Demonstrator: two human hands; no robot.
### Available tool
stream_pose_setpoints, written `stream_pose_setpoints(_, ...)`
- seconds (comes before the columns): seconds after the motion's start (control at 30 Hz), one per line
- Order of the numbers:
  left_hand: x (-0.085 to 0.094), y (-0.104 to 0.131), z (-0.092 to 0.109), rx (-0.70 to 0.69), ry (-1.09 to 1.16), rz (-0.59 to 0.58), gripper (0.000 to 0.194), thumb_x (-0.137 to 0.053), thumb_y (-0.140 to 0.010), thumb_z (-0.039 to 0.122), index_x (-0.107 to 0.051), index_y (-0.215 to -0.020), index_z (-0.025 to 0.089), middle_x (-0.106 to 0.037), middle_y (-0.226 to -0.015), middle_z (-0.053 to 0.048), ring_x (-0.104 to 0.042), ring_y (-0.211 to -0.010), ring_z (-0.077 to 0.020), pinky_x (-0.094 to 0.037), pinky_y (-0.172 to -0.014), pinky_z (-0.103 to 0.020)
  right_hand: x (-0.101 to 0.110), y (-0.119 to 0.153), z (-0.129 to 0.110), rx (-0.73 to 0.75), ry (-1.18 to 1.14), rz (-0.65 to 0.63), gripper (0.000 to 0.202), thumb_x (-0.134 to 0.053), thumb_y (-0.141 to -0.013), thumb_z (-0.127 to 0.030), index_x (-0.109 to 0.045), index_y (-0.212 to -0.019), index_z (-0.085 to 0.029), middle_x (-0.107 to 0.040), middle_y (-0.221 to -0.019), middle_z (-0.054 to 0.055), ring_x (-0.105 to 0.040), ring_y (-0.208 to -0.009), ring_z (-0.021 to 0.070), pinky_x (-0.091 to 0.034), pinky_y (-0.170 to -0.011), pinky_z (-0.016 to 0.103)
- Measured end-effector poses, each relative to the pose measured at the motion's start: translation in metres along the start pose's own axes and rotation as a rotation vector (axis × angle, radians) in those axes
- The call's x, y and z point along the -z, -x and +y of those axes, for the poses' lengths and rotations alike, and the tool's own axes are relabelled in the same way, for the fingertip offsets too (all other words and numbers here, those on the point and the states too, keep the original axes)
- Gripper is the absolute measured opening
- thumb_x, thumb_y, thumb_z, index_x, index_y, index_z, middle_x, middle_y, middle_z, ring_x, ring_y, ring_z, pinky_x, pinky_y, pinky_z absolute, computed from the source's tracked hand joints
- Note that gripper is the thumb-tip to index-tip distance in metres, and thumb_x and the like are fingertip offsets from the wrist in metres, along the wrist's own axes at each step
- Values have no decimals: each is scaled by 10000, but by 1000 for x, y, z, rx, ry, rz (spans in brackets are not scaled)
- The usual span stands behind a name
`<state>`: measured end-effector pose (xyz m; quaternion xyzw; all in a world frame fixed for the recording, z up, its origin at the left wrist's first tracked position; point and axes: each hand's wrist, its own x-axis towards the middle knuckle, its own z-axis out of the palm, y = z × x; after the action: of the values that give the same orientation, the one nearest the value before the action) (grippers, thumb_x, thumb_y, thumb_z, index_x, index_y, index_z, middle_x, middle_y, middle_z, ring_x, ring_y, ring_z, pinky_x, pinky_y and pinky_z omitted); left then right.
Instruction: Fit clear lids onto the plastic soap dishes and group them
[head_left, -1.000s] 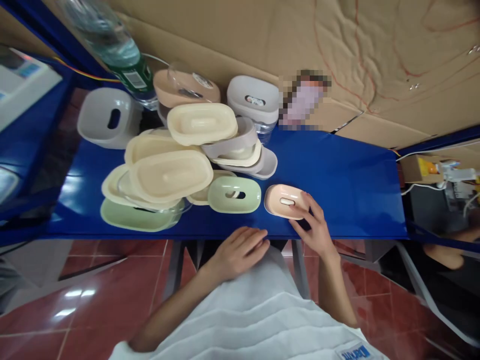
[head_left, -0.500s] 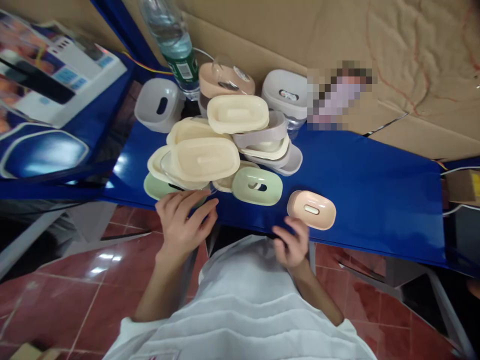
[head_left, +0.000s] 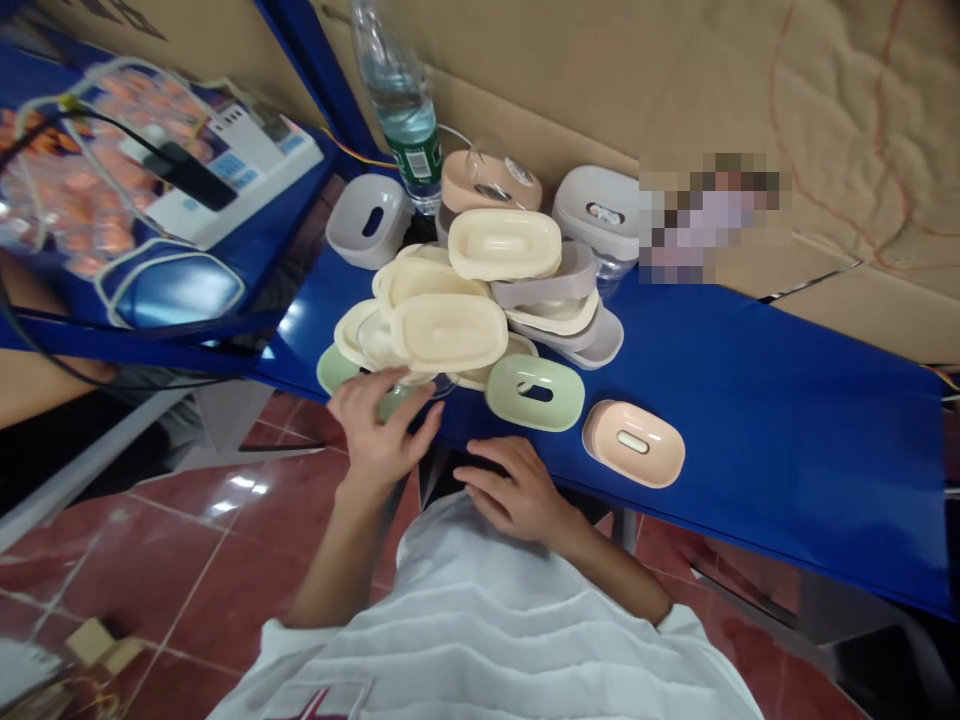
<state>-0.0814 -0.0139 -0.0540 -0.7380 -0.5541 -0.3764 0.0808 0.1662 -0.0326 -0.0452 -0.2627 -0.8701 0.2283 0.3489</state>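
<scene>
My left hand [head_left: 384, 425] is at the table's front edge, fingers apart, over a green dish [head_left: 337, 370] and a small clear piece partly hidden by the fingers. Whether the fingertips touch them is unclear. My right hand [head_left: 517, 490] hovers at the edge below another green dish [head_left: 536, 392], fingers spread with nothing in them. A peach dish [head_left: 637, 443] with a slot lies to its right. Cream trays [head_left: 450, 332] and grey pieces [head_left: 592, 335] are piled loosely behind the hands.
A water bottle [head_left: 409, 120], a grey dish [head_left: 369, 222], a peach container [head_left: 491, 180] and a pale grey container [head_left: 598, 210] stand along the cardboard wall. A white power strip [head_left: 240, 180] with cables and bagged orange pieces [head_left: 97, 215] lie at the left.
My right hand has moved left, away from the peach dish, and its fingers have spread. My left hand stays near the green dish. The camera view has shifted.
</scene>
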Motion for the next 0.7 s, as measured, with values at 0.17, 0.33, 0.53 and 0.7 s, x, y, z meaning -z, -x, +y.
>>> stream_pose_setpoints(0.17, 13, 0, -22, 252, 14, 218, 642, -678, -982, 558, -556, -1519, 227, -484, -1601, -199, -479, -1495, -394, -379, -1234, -621, 6, -12, 4, -66, -15, 38, 281, -598, -1070, -185, -691, -1335, -199, -760, -1305, 125, -736, -1179, 203, -627, -1003, 345)
stream_pose_setpoints(0.33, 17, -8, -30, 396, 89, -6, 942, -638, -967, 719, -310, -1695, 219, -338, -1766, -189, -266, -1668, -393, -186, -1346, -629, -2, -26, 2, -56, -33, -34, 304, -562, -1105, -223, -673, -1388, -219, -741, -1390, 105, -771, -1131, 169, -644, -993, 296)
stream_pose_setpoints(0.53, -3, -13, -23, 309, 114, 41, 734, -743, -916, 628, -537, -1504, 240, -577, -1547, -195, -505, -1501, -398, -169, -1318, -656, -12, -49, 3, -235, 84, -90, 526, -534, -1121, -267, -463, -1640, -221, -459, -1711, 155, -579, -1497, 235, -605, -1126, 360)
stream_pose_setpoints(0.7, -19, -5, -28, 240, 186, 234, 441, -688, -934, 555, -657, -1227, 227, -627, -1216, -144, -657, -1198, -332, -505, -1091, -576, -25, -52, 7, -195, 255, -193, 496, -593, -1101, -274, -548, -1593, -228, -424, -1733, 168, -546, -1517, 279, -568, -1147, 413)
